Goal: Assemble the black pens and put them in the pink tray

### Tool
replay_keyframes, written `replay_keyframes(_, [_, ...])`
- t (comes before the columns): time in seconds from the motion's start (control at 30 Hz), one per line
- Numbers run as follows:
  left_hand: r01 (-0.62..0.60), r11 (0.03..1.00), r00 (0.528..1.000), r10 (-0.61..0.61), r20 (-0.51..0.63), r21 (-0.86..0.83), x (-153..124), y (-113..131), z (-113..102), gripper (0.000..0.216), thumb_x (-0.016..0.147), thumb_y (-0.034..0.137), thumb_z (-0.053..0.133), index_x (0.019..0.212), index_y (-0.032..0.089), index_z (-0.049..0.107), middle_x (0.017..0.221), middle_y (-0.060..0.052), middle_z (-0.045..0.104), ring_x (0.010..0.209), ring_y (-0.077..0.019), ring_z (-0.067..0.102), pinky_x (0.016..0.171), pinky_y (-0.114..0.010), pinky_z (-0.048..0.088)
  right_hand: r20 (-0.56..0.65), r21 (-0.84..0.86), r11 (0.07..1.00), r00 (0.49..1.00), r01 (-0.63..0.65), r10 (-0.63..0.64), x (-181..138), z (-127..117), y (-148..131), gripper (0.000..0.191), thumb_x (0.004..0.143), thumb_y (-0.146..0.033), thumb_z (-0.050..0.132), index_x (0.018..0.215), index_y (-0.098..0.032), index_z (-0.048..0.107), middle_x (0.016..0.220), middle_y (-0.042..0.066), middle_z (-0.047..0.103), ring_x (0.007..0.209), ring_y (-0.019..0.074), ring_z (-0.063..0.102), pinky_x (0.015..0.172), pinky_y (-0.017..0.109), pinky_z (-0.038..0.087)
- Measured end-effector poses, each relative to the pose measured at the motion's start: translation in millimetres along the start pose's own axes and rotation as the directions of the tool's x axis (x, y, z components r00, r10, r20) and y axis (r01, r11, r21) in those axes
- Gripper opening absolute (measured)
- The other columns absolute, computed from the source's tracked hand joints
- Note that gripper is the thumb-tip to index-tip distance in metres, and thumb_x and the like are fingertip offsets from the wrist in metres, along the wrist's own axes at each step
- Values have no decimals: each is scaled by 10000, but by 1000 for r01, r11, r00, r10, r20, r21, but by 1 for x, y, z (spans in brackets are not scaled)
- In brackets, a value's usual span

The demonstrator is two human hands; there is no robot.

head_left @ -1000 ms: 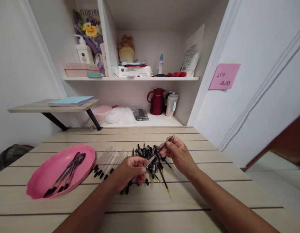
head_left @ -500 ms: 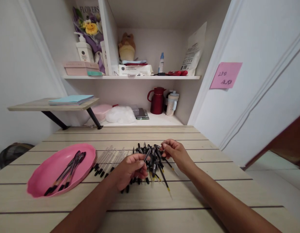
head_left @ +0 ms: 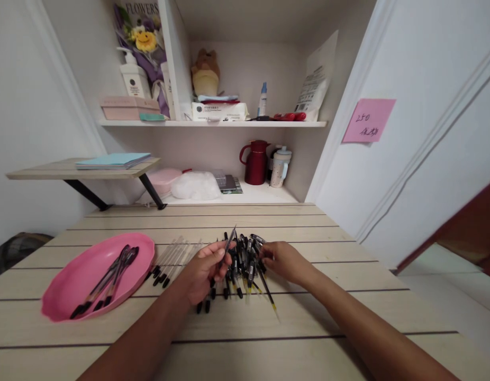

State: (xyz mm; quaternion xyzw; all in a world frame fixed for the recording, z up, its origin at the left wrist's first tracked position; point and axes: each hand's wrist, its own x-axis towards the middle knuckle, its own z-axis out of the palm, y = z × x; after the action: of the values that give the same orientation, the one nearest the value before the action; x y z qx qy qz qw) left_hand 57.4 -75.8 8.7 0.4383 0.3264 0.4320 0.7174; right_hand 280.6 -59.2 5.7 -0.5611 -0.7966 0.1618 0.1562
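My left hand (head_left: 208, 267) pinches a gel pen (head_left: 228, 245) between thumb and fingers, its bare pointed tip tilted up and away. My right hand (head_left: 285, 261) is at the right edge of a pile of black pen parts (head_left: 250, 259), fingers curled together and pointing down; whatever they grip is hidden. Black refills (head_left: 268, 289) with yellow ends stick out of the pile toward me. To the left of my left hand, clear pen barrels (head_left: 172, 255) with black ends lie side by side. A pink plate (head_left: 64, 290) holds several assembled pens (head_left: 114, 280).
Behind the slatted tabletop (head_left: 229, 328) stands a white shelf unit with a dark red jug (head_left: 256, 163) and a pale cup (head_left: 281, 168). A small raised shelf (head_left: 42, 170) on black brackets sits at back left, with blue paper (head_left: 112, 161) on it.
My left hand has turned the pen more upright, so its tip now points up. My right hand has lowered into the pile's right side, its fingers closing downward. The view has shifted slightly.
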Motion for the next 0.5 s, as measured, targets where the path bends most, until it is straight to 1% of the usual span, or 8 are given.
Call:
replay_keyframes(0.13, [-5,1000,1000,5,-13,2,0,0,1,309,724,291,568,1014,185,579,661,11,548,437,-35,404,381,-163,226,18,-87,992,995,-95,97,1,0,0,140,701,-224,502,655,-188,629,686,44,642,631,154,547,547,235,312])
replay_keyframes(0.23, [-9,1000,1000,10,-14,13,0,0,1,320,724,294,567,1024,183,579,657,11,549,436,-34,402,387,-167,230,22,-161,977,989,-140,145,1,7,-3,166,691,-294,518,624,-189,628,680,68,640,608,175,545,508,252,287])
replay_keyframes(0.3, [-12,1000,1000,12,-9,27,0,-1,1,328,726,293,565,1033,181,576,657,10,548,438,-35,403,390,-169,233,20,-175,971,986,-160,166,1,11,-4,164,677,-301,524,613,-188,625,672,76,635,600,181,543,499,258,279])
replay_keyframes(0.4, [-13,998,1000,13,-1,54,0,-2,0,326,735,295,556,1038,176,574,660,7,544,444,-38,409,390,-168,235,17,-118,975,982,-187,190,1,13,-2,126,649,-255,535,573,-182,603,632,64,618,582,165,531,505,255,286])
replay_keyframes(0.47, [-10,996,1000,9,10,85,-1,-3,0,318,745,295,545,1038,172,574,667,2,542,448,-39,415,389,-168,238,-7,-4,983,983,-186,186,2,11,0,99,631,-223,541,550,-179,578,594,38,598,561,143,515,504,245,297])
replay_keyframes(0.5, [-8,995,1000,7,18,103,-1,-4,0,315,750,295,540,1036,170,575,673,-1,543,452,-40,420,389,-167,240,-23,92,979,983,-179,182,2,9,1,95,629,-215,539,546,-178,563,563,21,579,540,131,502,495,238,303])
